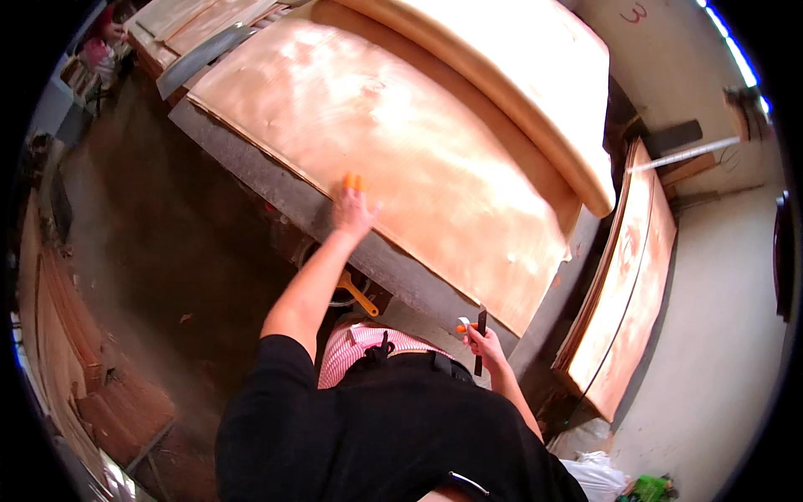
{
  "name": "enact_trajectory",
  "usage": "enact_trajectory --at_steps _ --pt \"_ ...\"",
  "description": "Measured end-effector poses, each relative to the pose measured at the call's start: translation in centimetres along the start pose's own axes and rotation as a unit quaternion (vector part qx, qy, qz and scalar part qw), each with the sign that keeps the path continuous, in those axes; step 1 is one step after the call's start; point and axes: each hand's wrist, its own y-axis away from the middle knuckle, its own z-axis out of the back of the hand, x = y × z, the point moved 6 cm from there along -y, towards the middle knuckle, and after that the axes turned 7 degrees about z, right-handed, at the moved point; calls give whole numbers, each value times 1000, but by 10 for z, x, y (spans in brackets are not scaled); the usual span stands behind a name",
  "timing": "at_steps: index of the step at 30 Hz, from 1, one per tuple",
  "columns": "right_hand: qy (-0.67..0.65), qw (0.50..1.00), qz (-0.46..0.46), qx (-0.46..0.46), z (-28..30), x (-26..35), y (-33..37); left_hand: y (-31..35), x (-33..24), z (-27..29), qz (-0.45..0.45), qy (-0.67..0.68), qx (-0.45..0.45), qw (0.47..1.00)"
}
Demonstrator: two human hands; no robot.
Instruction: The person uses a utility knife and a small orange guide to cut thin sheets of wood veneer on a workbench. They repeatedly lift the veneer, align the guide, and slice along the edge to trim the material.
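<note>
A broad, thin wood veneer sheet [393,159] lies over a grey worktable [242,159] in front of me. My left hand [356,216] rests on the sheet near its front edge, fingers apart, with orange covers on some fingertips. By the sheet's near right corner, my right hand [488,345] is closed around a narrow, dark, flat blade-like strip [481,322]. A small white piece [464,323] and a bit of orange show beside its fingers; I cannot make out exactly what the white piece is.
A second veneer sheet [535,75] curls in a large fold at the back. Bundled veneer [623,284] leans along the right wall. Below the table edge, a yellow-handled brush [360,294] sits in a container. More stacked sheets [63,309] stand at left; plastic bags [595,475] lie lower right.
</note>
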Motion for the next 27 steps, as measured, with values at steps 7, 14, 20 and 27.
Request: enact_trajectory --at_steps 7,14,20,27 --pt "164 984 -7 71 -61 62 -39 -47 62 19 53 -104 -49 992" --pt "341 912 127 190 -115 122 -143 -47 57 19 39 -34 -113 992" --pt "310 890 212 257 -229 216 -223 -42 64 15 52 -42 -181 981" --pt "202 957 70 196 -250 197 -304 -46 56 16 65 -42 -189 979"
